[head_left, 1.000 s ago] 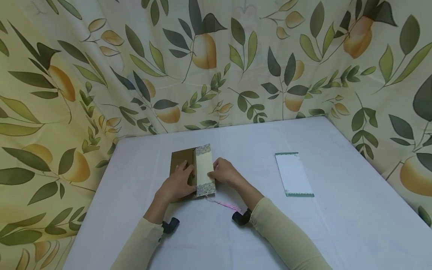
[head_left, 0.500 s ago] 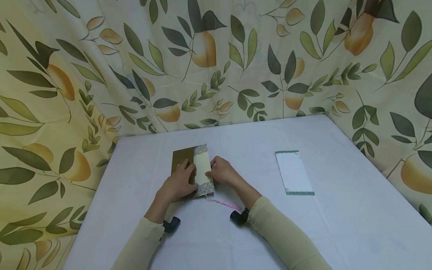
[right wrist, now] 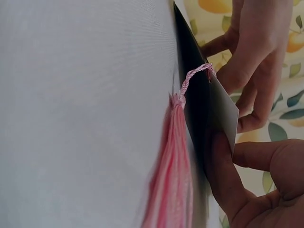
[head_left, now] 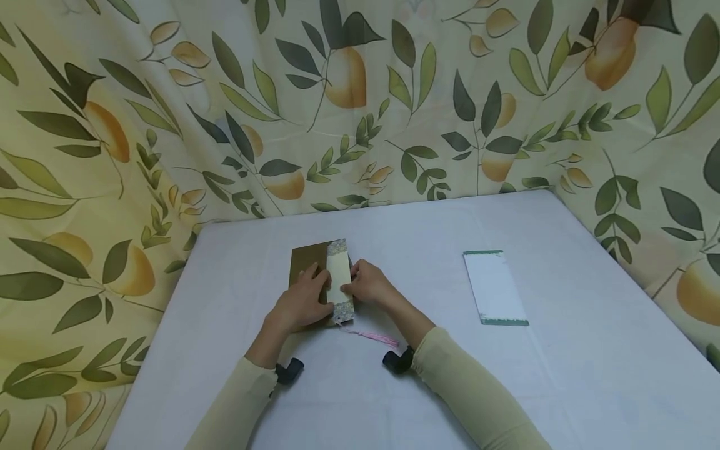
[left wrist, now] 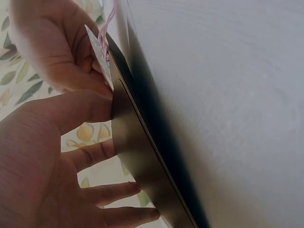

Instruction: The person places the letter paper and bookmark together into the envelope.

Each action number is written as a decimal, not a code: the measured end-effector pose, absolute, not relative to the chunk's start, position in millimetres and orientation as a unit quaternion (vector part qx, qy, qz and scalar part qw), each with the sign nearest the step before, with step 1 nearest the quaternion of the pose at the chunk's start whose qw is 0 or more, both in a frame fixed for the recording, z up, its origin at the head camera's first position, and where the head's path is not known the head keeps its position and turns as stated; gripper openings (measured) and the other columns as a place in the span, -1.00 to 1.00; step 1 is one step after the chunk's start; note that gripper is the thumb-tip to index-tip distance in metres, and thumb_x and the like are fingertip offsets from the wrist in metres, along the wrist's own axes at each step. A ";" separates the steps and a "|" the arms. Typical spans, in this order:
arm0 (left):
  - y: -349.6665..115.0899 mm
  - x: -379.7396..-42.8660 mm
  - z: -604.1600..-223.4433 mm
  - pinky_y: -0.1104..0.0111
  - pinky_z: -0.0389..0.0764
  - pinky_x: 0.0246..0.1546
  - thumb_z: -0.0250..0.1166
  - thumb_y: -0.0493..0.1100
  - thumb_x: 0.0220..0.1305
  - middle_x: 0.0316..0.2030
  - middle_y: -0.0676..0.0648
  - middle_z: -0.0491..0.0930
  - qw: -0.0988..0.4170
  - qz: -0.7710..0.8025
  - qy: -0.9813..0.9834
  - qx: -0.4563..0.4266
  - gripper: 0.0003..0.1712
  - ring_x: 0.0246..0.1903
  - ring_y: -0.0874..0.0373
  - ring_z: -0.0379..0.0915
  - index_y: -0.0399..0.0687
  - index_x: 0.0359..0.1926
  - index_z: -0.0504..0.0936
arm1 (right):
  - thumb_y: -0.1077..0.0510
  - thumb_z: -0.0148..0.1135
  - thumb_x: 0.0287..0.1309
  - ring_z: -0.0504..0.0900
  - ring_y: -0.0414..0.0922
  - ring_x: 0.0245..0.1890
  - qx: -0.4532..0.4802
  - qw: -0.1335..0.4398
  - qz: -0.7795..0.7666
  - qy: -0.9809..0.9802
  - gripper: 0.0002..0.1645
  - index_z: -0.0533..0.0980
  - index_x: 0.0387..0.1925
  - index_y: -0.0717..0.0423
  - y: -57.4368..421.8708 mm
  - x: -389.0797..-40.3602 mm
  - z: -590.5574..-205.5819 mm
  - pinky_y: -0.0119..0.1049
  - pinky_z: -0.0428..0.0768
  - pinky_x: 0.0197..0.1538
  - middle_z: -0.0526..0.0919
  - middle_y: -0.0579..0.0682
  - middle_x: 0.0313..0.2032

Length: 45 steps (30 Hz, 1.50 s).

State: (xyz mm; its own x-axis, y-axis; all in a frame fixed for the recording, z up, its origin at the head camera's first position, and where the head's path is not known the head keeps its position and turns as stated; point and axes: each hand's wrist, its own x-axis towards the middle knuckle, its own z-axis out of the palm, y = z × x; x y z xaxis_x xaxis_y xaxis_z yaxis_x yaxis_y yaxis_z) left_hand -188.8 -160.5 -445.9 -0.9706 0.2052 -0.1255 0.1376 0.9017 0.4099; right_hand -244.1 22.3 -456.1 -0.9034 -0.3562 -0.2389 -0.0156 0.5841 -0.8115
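A flat brown folder-like piece [head_left: 307, 255] lies toward the left of the white table. Over its right part is a cream bookmark [head_left: 339, 274] with grey patterned ends and a pink tassel [head_left: 378, 339] at the near end. My left hand [head_left: 302, 299] rests on the brown piece, thumb by the bookmark's left edge; the left wrist view shows its fingers spread, tips on the brown surface [left wrist: 133, 137]. My right hand [head_left: 372, 284] pinches the bookmark's right edge. In the right wrist view the bookmark [right wrist: 224, 111] tilts up between thumb and finger, its tassel [right wrist: 172, 166] hanging beside it.
A white card with green ends [head_left: 496, 287] lies apart on the right side of the white table [head_left: 450, 394]. Behind the table hangs a leaf-and-fruit patterned curtain [head_left: 345, 144]. Black wrist cameras [head_left: 289, 371] sit under both forearms.
The bookmark has shifted slightly left over the brown piece, with my right hand following. My left hand stays on the brown piece, its thumb close against the bookmark's edge.
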 end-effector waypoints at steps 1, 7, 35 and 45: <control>-161.8 -188.4 -445.8 -0.40 0.46 -0.02 0.39 -0.05 0.27 0.53 -0.41 0.09 0.083 0.204 0.971 0.088 -0.67 0.41 -0.59 0.01 0.02 -0.04 0.48 | 0.17 0.43 0.26 0.57 -0.08 -0.39 -0.109 0.193 -0.442 0.869 -0.61 0.42 -0.06 0.24 20.9 -243.8 -456.3 -0.25 0.50 -0.33 0.61 0.07 -0.33; -164.2 -189.3 -443.3 -0.38 0.49 -0.04 0.37 -0.05 0.26 0.52 -0.42 0.10 0.084 0.209 0.970 0.095 -0.67 0.40 -0.60 0.04 0.03 -0.05 0.47 | 0.17 0.40 0.28 0.58 -0.08 -0.38 -0.119 0.190 -0.433 0.873 -0.62 0.43 -0.03 0.25 18.2 -242.1 -455.6 -0.23 0.51 -0.27 0.62 0.05 -0.34; -165.6 -196.8 -441.0 -0.27 0.54 -0.03 0.36 -0.06 0.26 0.53 -0.36 0.09 0.096 0.203 0.970 0.090 -0.68 0.41 -0.57 0.05 0.04 -0.05 0.45 | 0.26 0.37 0.29 0.64 -0.07 -0.40 -0.149 0.200 -0.463 0.850 -0.63 0.39 -0.01 0.30 10.0 -249.4 -463.4 -0.24 0.56 -0.26 0.61 0.08 -0.33; -170.1 -194.5 -441.4 -0.23 0.57 -0.04 0.37 -0.03 0.29 0.53 -0.36 0.11 0.092 0.200 0.971 0.091 -0.66 0.42 -0.54 0.07 0.04 -0.02 0.45 | 0.29 0.35 0.30 0.65 -0.08 -0.38 -0.146 0.202 -0.471 0.846 -0.64 0.40 0.01 0.32 3.9 -248.0 -461.9 -0.24 0.60 -0.25 0.64 0.10 -0.31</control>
